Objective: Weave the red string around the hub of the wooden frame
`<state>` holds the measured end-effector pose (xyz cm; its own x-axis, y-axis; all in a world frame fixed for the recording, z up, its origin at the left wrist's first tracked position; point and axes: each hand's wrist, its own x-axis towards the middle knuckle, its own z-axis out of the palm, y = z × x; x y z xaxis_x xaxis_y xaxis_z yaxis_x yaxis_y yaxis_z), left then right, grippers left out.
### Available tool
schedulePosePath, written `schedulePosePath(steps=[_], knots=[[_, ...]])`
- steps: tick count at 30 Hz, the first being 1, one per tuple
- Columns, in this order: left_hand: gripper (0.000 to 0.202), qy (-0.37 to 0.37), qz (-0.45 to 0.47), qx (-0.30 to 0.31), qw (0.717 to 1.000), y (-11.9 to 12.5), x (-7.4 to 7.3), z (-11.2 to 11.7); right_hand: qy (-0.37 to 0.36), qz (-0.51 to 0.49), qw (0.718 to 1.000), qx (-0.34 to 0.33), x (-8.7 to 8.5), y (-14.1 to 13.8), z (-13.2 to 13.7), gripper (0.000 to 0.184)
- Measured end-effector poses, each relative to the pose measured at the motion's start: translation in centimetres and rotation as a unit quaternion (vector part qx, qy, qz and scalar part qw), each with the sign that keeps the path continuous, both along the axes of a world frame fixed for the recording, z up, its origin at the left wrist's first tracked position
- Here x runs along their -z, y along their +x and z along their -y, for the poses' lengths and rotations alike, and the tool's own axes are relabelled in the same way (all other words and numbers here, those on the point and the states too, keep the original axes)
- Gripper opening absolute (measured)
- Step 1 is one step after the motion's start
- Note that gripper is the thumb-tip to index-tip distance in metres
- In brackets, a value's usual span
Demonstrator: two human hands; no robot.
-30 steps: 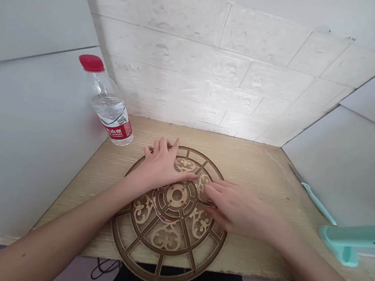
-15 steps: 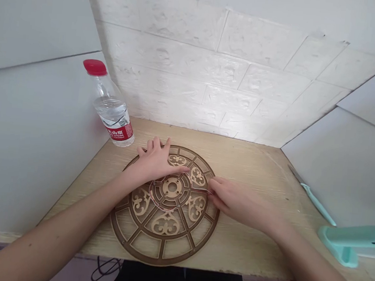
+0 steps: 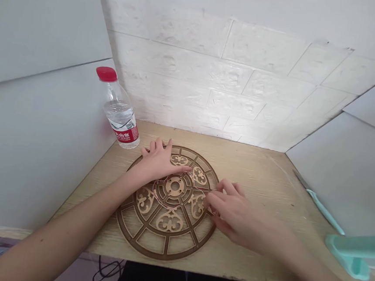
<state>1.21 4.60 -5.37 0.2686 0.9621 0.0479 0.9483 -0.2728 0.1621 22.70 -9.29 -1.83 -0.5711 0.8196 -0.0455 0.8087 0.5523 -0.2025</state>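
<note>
A: Where is the fretwork wooden disc [image 3: 168,239] placed?
B: It is laid flat on the counter [image 3: 253,177], with a thin reddish wire [image 3: 159,198] looped around its hub.
A: And the hands?
B: They are held apart. The left hand [image 3: 161,162] is pressed flat on the disc; the right hand [image 3: 233,219] is held at the disc's right side by the wire, whether it is gripped cannot be told.
A: Anything else?
B: A water bottle [image 3: 120,113] is stood just beyond the disc.

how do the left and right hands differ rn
The left hand lies flat with spread fingers, while the right hand is curled, fingertips drawn together. The left hand rests on the upper part of the fretwork wooden disc, while the right hand sits at its right edge. Both are bare and beside the thin pinkish loop.
</note>
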Motion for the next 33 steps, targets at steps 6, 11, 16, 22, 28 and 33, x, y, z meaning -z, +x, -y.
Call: schedulePosePath(steps=[6, 11, 16, 22, 28, 33], knots=[[0.113, 0.001, 0.006, 0.002, 1.000, 0.1, 0.0, 0.2, -0.062, -0.051, 0.991, -0.108, -0.6, -1.0, 0.2, 0.023], [0.113, 0.012, 0.002, 0.005, 1.000, 0.1, 0.0, 0.3, -0.057, -0.078, 0.988, -0.121, 0.0, -1.3, -0.3, 0.049], [0.114, 0.005, 0.011, 0.010, 1.000, 0.3, -0.4, 0.6, 0.000, -0.095, 0.987, -0.133, 1.2, -2.0, -0.3, 0.040], [0.116, 0.023, 0.023, 0.026, 0.999, 0.5, -0.4, 1.1, -0.005, -0.208, 0.968, -0.141, 2.2, -2.5, -0.8, 0.022], [0.111, 0.037, 0.028, 0.049, 0.998, 1.0, 0.0, 1.8, 0.032, -0.319, 0.946, -0.042, 4.0, -3.1, -1.2, 0.021], [0.108, 0.043, 0.029, 0.048, 0.998, 1.2, -0.1, 2.2, 0.091, -0.341, 0.935, 0.003, 5.4, -3.8, -1.3, 0.020]])
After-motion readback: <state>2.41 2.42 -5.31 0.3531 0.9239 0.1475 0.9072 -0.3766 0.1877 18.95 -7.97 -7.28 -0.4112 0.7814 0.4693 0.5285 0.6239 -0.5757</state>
